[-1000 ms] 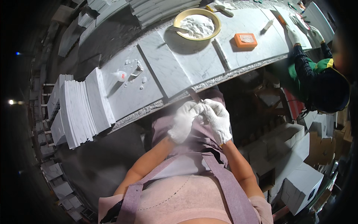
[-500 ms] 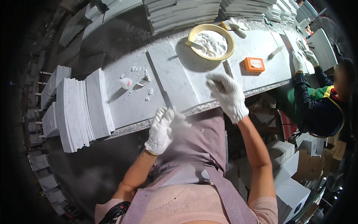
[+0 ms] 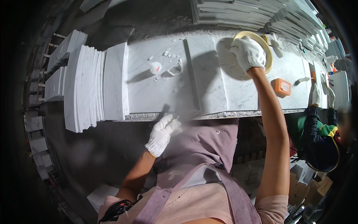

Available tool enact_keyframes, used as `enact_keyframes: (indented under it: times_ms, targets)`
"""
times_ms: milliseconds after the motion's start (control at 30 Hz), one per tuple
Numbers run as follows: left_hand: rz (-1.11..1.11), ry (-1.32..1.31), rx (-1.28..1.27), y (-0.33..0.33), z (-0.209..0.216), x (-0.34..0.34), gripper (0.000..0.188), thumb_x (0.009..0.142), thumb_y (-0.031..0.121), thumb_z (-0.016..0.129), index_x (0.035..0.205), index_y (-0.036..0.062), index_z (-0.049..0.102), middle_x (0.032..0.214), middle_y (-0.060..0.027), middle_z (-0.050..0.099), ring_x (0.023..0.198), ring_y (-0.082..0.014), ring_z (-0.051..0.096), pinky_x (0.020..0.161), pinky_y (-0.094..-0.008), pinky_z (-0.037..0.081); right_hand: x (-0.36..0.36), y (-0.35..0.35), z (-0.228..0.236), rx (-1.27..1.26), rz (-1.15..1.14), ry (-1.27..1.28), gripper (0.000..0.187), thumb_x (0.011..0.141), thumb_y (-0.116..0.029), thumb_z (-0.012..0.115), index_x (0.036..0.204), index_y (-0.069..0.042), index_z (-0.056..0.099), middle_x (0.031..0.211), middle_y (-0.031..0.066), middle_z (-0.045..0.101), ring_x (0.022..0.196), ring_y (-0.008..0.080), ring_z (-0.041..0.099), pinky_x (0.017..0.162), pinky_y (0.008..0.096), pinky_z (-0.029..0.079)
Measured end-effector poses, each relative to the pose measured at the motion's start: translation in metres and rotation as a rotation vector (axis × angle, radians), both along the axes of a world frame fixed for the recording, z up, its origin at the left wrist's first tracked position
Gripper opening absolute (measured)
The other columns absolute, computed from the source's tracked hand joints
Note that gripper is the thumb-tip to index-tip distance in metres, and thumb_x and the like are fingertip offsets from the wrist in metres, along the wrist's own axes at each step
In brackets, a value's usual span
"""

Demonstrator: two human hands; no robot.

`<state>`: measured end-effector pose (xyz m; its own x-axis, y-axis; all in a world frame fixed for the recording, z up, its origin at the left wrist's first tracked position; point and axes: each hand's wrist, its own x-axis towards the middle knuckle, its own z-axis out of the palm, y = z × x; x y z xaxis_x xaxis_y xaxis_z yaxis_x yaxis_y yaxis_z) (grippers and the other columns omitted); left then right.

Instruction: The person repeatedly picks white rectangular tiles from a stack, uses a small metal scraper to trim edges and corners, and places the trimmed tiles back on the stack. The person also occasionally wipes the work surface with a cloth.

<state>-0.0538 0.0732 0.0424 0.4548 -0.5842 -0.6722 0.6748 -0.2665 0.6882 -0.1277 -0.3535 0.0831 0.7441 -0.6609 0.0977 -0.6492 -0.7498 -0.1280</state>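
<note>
My left hand, in a white knit glove, is raised before my apron, just off the worktable's front edge. Its fingers are curled and pressed together. Something small may be at the fingertips, but I cannot make it out. My right hand, gloved the same way, reaches down into a pale yellow bowl. Its back hides the bowl's contents, and its fingers point down out of sight. On the marble slab left of centre lie a small white rounded container, a crumpled clear wrapper and scattered white chips.
Upright marble tiles line the left end. Flat tile stacks rise along the back. Right of the bowl are an orange box, a loose glove and a white bottle. A co-worker works at far right.
My right hand has moved from above the front of the slabs, away from me, into the bowl of white powder. My left hand stays near the front edge. The view has shifted.
</note>
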Motion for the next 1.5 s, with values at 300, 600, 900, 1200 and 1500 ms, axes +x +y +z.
enact_keyframes:
  times_ms: [300, 600, 900, 1200, 1500]
  targets:
    - [0.038, -0.093, 0.008, 0.012, -0.018, 0.000, 0.022, 0.104, 0.012, 0.070, 0.123, 0.0012, 0.069, 0.099, -0.0032, 0.073, 0.087, -0.0117, 0.067, 0.083, -0.0275, 0.053, -0.079, 0.130, 0.041, 0.724, -0.100, -1.133, 0.027, 0.102, -0.009, 0.073, 0.127, 0.000, 0.068, 0.102, 0.0116, 0.076, 0.082, 0.0124, 0.072, 0.066, 0.0273, 0.061]
    - [-0.113, -0.209, 0.110, 0.014, -0.016, 0.009, 0.029, 0.107, 0.026, 0.067, 0.122, 0.0012, 0.067, 0.087, -0.0030, 0.066, 0.069, -0.0104, 0.064, 0.062, -0.0267, 0.055, -0.043, 0.326, -0.059, 1.351, -0.569, -1.110, 0.020, 0.103, -0.007, 0.070, 0.121, -0.002, 0.062, 0.101, 0.0101, 0.073, 0.084, 0.0143, 0.072, 0.072, 0.0285, 0.062]
    - [-0.062, -0.239, 0.063, 0.018, -0.015, 0.010, 0.025, 0.108, 0.024, 0.064, 0.119, 0.0017, 0.066, 0.086, -0.0035, 0.066, 0.066, -0.0117, 0.066, 0.064, -0.0258, 0.055, -0.051, 0.325, -0.056, 1.035, -0.062, -0.630, 0.044, 0.106, -0.009, 0.060, 0.150, -0.009, 0.057, 0.102, 0.0095, 0.075, 0.071, 0.0124, 0.071, 0.064, 0.0295, 0.058]
    - [-0.086, -0.392, 0.071, 0.021, -0.013, 0.006, 0.013, 0.104, 0.013, 0.066, 0.108, 0.0009, 0.068, 0.086, -0.0019, 0.067, 0.068, -0.0100, 0.065, 0.066, -0.0262, 0.053, -0.043, 0.334, -0.063, 0.963, -0.054, -0.442, 0.039, 0.104, -0.008, 0.063, 0.143, -0.007, 0.066, 0.109, 0.0155, 0.077, 0.093, 0.0240, 0.076, 0.076, 0.0337, 0.060]
    - [0.055, -0.311, 0.098, 0.018, -0.015, -0.002, 0.014, 0.103, 0.015, 0.068, 0.105, 0.0023, 0.071, 0.083, -0.0005, 0.069, 0.066, -0.0075, 0.063, 0.061, -0.0246, 0.050, -0.044, 0.363, -0.070, 1.339, -0.112, -0.711, 0.038, 0.107, -0.023, 0.068, 0.140, -0.005, 0.065, 0.110, 0.0062, 0.073, 0.094, 0.0207, 0.069, 0.084, 0.0360, 0.057]
